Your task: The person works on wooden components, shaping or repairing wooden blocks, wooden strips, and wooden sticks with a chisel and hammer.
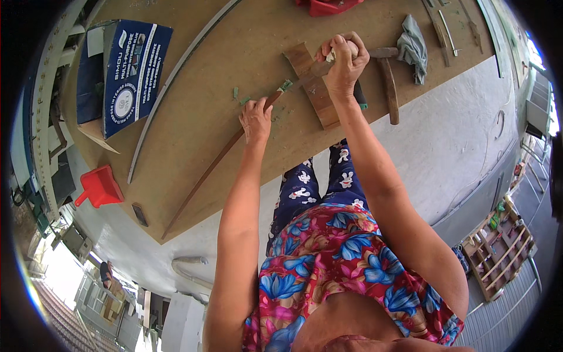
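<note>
My left hand [256, 121] is closed round a long, thin brown wooden strip [220, 155], close to its far end. That end carries a green piece [286, 85], and a few green scraps [236, 92] lie beside it. My right hand [346, 61] makes a fist round the pale handle of a flat-bladed tool [319, 68]; its exact kind is unclear. The blade points left toward the strip's green end, above a brown wooden board [319, 102]. Just right of my right hand lies a hammer [390, 91] with a wooden handle. A dark object [359, 94] is partly hidden behind my right wrist.
A grey cloth [413, 48] lies beyond the hammer. On the left stand an open blue cardboard box [132, 76] and a long curved-looking grey strip [158, 100]. A red dustpan [101, 186] sits by the left table edge; a red item [328, 6] is at the far edge.
</note>
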A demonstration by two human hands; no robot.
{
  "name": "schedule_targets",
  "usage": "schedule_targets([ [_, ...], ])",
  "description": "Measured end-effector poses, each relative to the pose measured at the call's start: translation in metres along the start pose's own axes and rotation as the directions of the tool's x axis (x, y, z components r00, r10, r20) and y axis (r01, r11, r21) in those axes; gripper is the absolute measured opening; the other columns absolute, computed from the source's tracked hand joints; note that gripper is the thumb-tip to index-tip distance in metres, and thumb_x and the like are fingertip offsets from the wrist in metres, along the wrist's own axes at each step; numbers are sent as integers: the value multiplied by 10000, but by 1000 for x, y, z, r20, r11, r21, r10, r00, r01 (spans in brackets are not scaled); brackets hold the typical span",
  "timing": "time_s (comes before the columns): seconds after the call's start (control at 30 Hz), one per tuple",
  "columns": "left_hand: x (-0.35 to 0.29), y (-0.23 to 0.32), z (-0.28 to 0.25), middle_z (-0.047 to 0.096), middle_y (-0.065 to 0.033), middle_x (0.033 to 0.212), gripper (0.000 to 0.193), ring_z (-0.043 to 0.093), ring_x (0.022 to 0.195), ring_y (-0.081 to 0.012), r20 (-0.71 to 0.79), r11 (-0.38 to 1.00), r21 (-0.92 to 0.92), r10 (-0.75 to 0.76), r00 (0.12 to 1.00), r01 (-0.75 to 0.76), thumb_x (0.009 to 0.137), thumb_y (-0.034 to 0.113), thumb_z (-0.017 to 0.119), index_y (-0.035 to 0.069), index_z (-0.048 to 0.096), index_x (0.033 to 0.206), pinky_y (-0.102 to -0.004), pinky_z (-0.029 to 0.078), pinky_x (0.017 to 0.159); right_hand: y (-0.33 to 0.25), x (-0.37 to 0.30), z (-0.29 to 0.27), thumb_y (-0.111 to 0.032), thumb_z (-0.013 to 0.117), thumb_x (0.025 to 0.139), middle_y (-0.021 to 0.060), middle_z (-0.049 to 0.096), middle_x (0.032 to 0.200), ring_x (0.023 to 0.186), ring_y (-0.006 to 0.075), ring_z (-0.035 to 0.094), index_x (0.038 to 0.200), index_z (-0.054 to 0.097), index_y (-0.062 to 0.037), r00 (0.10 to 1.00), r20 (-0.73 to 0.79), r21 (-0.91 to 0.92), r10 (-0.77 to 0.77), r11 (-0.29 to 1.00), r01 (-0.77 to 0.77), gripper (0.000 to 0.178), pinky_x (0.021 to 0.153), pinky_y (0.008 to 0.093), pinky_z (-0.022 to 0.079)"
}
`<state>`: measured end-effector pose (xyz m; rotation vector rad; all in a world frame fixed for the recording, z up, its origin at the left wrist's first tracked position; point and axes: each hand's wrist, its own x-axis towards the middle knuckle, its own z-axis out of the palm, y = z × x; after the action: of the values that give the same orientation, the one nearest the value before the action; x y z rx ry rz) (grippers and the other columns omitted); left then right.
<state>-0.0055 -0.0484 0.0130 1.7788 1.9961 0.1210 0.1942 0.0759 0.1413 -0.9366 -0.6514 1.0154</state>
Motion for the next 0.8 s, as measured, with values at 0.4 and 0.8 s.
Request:
schedule_targets([
  [0.4, -13, 23, -8, 577, -51, 1052, 315, 566, 1047, -273, -10, 1000, -2, -6, 1000, 6, 859, 283, 692, 203, 635, 1159, -470, 459, 846, 3, 3, -1, -77, 580, 888, 62, 544, 580, 481, 118, 508, 713, 498, -14, 999, 9, -46, -53, 998, 54, 203, 440, 278, 441],
  [0.8, -6, 30, -8, 574, -33, 1072, 327, 561, 1052, -264, -8, 997, 76, -12, 1000, 12, 870, 302, 678, 208, 618, 1177, -460, 455, 852, 40, 36, -64, -202, 560, 885, 95, 492, 553, 427, 191, 475, 690, 461, -24, 912, -382, 121, 151, 986, -112, 282, 404, 348, 423],
])
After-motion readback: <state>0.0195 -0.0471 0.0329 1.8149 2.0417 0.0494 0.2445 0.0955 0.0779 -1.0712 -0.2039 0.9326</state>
